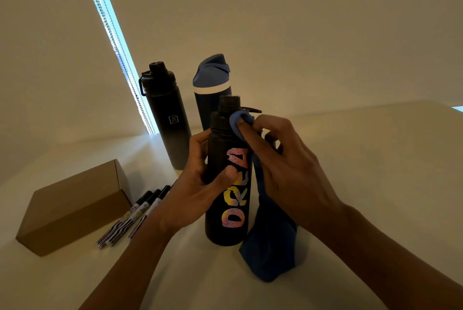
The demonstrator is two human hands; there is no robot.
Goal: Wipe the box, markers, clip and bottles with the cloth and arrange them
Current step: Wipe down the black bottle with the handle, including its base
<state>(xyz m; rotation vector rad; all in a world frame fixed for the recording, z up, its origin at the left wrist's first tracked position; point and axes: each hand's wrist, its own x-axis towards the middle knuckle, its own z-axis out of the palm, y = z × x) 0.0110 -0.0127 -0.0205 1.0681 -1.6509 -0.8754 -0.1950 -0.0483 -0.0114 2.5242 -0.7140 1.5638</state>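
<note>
A black bottle with colourful letters (226, 209) stands upright on the white table near me. My left hand (200, 184) grips its body from the left, thumb across the front. My right hand (283, 166) holds a blue cloth (271, 249) and presses it against the bottle's shoulder just below the cap; the rest of the cloth hangs down to the table on the right. Behind stand a plain black bottle (166, 119) and a dark bottle with a blue lid (211, 84). A brown cardboard box (72, 207) lies at the left with several markers (132, 214) beside it. No clip shows.
The white table (375, 159) stretches wide to the right and towards me. A pale wall rises behind the bottles, with a bright window strip and bead chain (117, 44) at the back left.
</note>
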